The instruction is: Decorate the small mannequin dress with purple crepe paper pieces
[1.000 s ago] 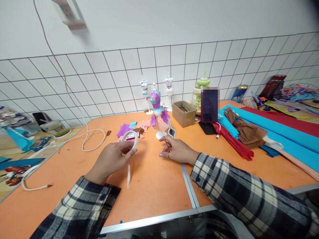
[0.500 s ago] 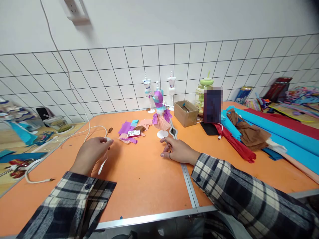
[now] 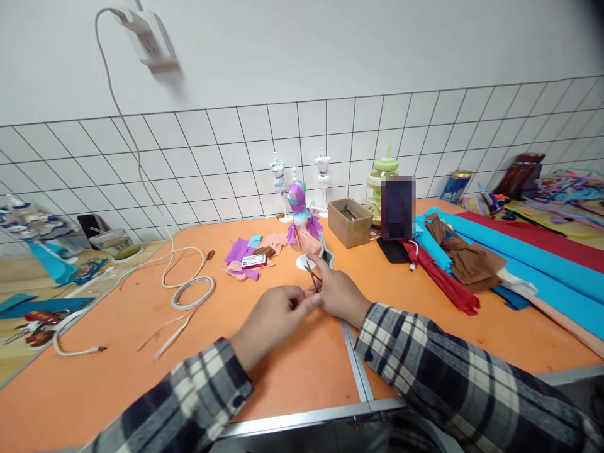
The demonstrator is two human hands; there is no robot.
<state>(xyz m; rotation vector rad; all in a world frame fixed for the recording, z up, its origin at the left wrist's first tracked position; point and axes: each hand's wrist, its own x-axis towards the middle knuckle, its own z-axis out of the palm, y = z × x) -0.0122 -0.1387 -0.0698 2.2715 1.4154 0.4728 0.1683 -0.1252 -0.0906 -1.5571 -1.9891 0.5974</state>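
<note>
My right hand (image 3: 337, 290) holds a small pair of scissors (image 3: 311, 274), its blades crossed and pointing away from me. Close against it, my left hand (image 3: 283, 314) has thumb and fingers drawn together near the scissors' handles; whatever lies between them is hidden. A roll of white tape (image 3: 194, 292) rests on the orange table to the left, its loose end trailing toward me. Beyond the hands stands a small dress form (image 3: 297, 198) in purple and blue paper with a peach skirt (image 3: 304, 238). Paper scraps (image 3: 238, 250) and a small red-and-white box (image 3: 253, 261) lie left of it.
Two bare-topped white dress forms (image 3: 323, 168) stand by the tiled wall. A cardboard box (image 3: 350, 226), a green-lidded jar (image 3: 384, 167) and a propped dark screen (image 3: 397, 211) are behind right. Coloured paper rolls (image 3: 514, 251) cover the right side. A white cable (image 3: 139, 167) hangs at left.
The white tape roll has left my left hand and lies on the table. My left hand has moved right to meet my right hand at the scissors. The view has tilted up slightly.
</note>
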